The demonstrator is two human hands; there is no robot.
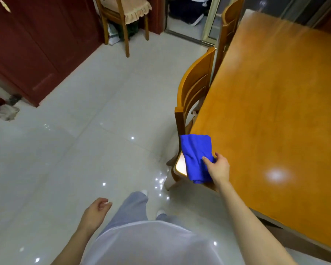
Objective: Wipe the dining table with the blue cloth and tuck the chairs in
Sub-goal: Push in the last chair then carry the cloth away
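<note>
The blue cloth lies bunched over the near left corner of the orange wooden dining table. My right hand pinches the cloth's right edge between thumb and fingers. A wooden chair stands at the table's left side, its back close to the table edge. A second wooden chair stands farther along the same side. My left hand hangs by my left leg with loosely curled fingers and holds nothing.
A third chair with a beige frilled seat cover stands against the dark red cabinet at the back left. Glossy pale floor tiles spread to the left of the table. A doorway opens at the back.
</note>
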